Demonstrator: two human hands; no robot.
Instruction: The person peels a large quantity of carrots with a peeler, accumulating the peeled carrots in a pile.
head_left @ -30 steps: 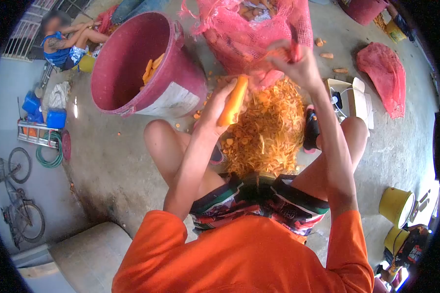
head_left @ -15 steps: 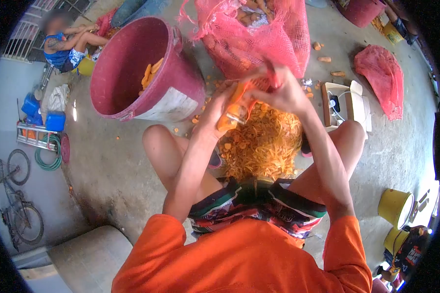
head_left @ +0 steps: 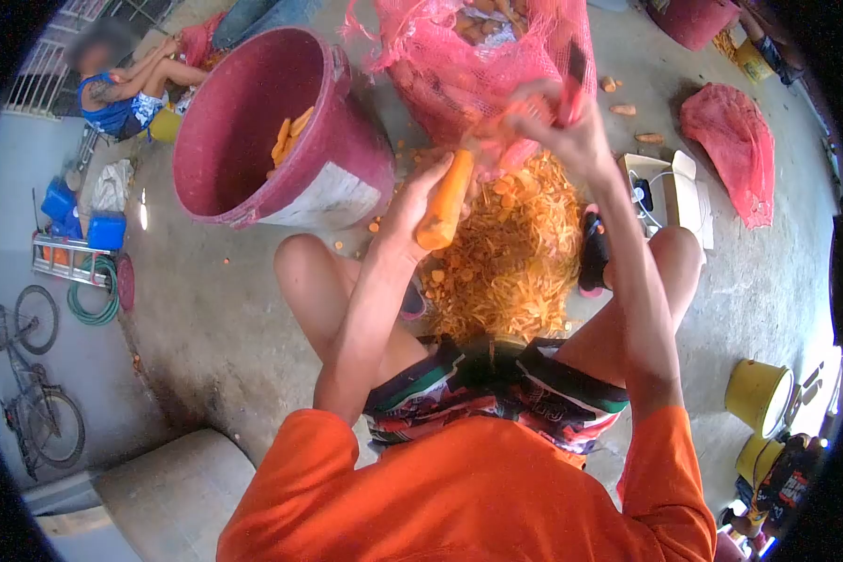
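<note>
My left hand (head_left: 412, 201) is closed around a peeled carrot (head_left: 447, 201), tilted with its thick end toward me. To its right, my right hand (head_left: 571, 136) grips what looks like a red-handled knife (head_left: 571, 89), its dark blade pointing away from me. A blurred reddish shape lies between my right fingers and the carrot's tip; I cannot make out what it is. Beneath both hands, a heap of orange peelings and carrot slices (head_left: 525, 253) covers the floor between my legs.
A large maroon tub (head_left: 356, 140) with some peeled carrots stands at front left. Beyond my hands sits a red mesh sack (head_left: 431, 94) of carrots. An open cardboard box (head_left: 688, 201) and another mesh sack (head_left: 731, 150) lie right. A seated person (head_left: 112, 94) works at far left.
My right hand has moved right and away from the carrot, and the knife's blade now shows upright. The metallic piece over the carrot is gone, leaving the carrot's side exposed.
</note>
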